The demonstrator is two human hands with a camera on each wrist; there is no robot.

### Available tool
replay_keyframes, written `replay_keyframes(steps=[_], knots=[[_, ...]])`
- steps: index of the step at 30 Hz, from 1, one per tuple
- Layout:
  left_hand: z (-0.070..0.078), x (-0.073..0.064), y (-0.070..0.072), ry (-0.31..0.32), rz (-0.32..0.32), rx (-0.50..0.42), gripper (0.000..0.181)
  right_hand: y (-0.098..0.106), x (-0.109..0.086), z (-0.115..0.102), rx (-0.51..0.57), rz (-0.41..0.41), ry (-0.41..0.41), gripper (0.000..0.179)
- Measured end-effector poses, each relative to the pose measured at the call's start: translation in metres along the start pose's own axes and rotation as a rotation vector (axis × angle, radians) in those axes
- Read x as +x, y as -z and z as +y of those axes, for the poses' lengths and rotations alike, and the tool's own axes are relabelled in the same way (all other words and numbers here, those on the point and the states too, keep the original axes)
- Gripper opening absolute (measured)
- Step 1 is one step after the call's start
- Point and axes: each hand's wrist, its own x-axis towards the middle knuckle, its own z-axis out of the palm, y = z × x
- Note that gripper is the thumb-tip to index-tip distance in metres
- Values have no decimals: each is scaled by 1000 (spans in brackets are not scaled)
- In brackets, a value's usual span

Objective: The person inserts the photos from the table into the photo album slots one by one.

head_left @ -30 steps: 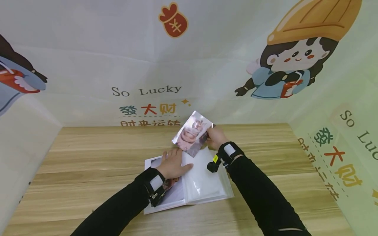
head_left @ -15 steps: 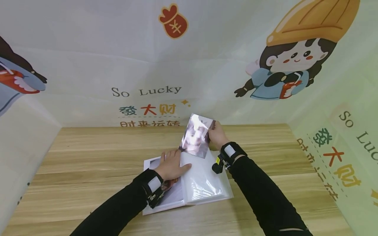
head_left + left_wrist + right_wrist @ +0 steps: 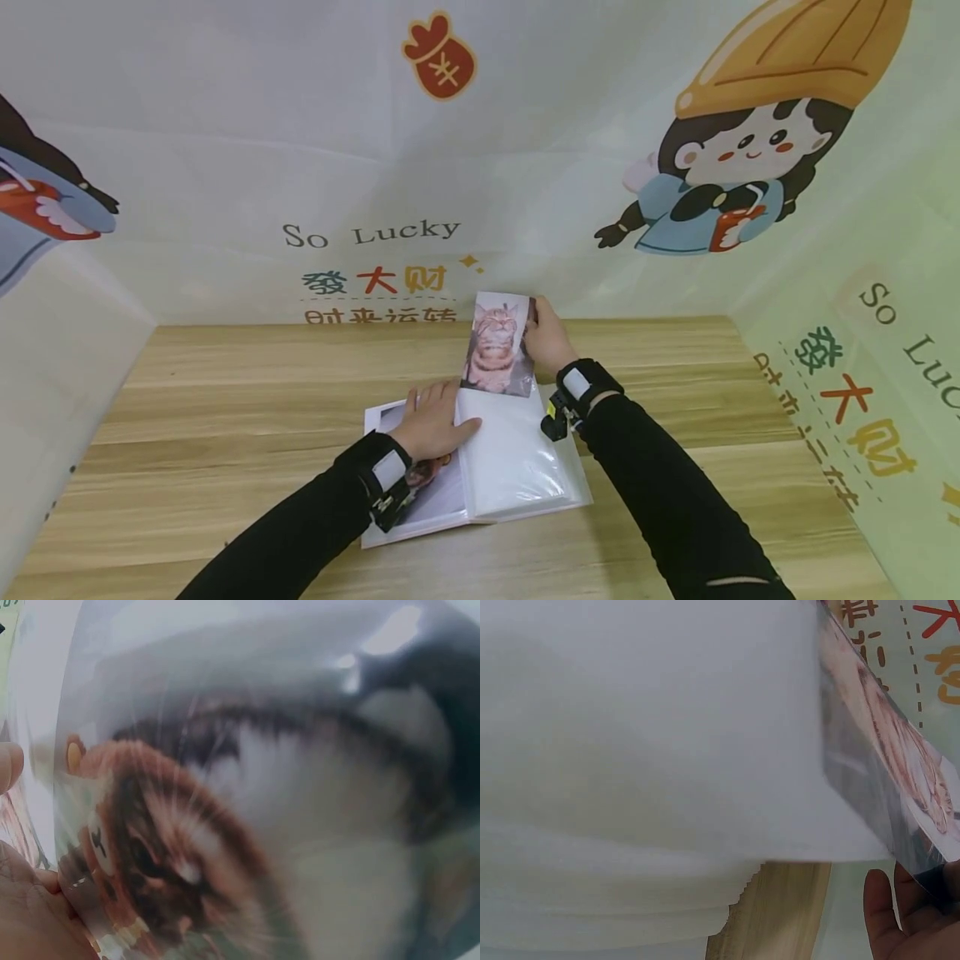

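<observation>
An open photo album [image 3: 517,458] with clear sleeves lies on the table. Its left page holds a cat picture [image 3: 172,847] behind shiny film, partly hidden by my left hand [image 3: 431,423]. That hand rests on the left page near the fold, fingers spread, thumb reaching over to the right page. My right hand [image 3: 549,337] pinches the right edge of a glossy cat photo [image 3: 497,346]. The photo stands above the right page's top edge, its lower edge meeting the sleeve's top; whether it is inside cannot be told. In the right wrist view, white pages [image 3: 652,735] fill the left side beside the photo.
A wooden table [image 3: 247,367] carries the album. Behind it rises a white printed backdrop [image 3: 360,167] with cartoon figures and lettering, close beyond the photo's top. Side panels [image 3: 862,400] of the same print slope along the right and left.
My right hand has turned the photo from a tilt to nearly straight and brought its lower edge in line with the page's top. The left hand has barely moved.
</observation>
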Motion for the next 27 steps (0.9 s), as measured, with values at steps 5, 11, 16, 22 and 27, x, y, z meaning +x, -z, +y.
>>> replay_keyframes(steps=[5, 11, 16, 22, 27], knots=[[0, 0, 2, -1, 0, 5, 76, -3, 3, -1, -74, -2, 34, 25], [0, 0, 3, -15, -4, 22, 75, -2, 7, -3, -98, -19, 42, 26], [0, -1, 3, -32, 3, 11, 74, -2, 8, -4, -112, -60, 31, 27], [-3, 2, 4, -28, 4, -8, 73, -6, 5, -2, -106, -168, 22, 35], [-1, 22, 17, -62, 77, -21, 72, -4, 1, 1, -52, -252, -23, 41]])
